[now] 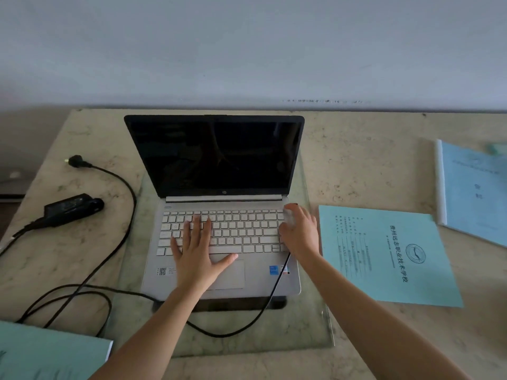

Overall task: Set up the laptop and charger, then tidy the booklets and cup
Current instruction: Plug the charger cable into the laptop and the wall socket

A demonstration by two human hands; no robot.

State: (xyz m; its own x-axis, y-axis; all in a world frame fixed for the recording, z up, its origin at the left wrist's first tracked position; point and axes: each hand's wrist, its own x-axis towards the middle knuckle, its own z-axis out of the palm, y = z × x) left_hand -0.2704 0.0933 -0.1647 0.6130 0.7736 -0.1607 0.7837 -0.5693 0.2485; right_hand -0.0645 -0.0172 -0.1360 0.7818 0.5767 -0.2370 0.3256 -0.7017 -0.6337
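A silver laptop [219, 204] stands open with a dark screen on a glass sheet [310, 319]. My left hand [196, 250] lies flat, fingers spread, on the keyboard and touchpad. My right hand [297, 231] is at the laptop's right edge, its fingers curled round the charger's plug end; the black cable [238, 329] runs from under that hand across the front. The charger brick [72, 205] and wall plug [78, 161] lie on the left. Light blue booklets lie on the right [389, 256], at far right [477, 193] and at bottom left [49, 352]. No cup is visible.
The table [356, 160] is pale marble and backs onto a grey wall. Loops of black cable [82, 294] lie on the left side. A dark object [12, 185] sits off the table's left edge.
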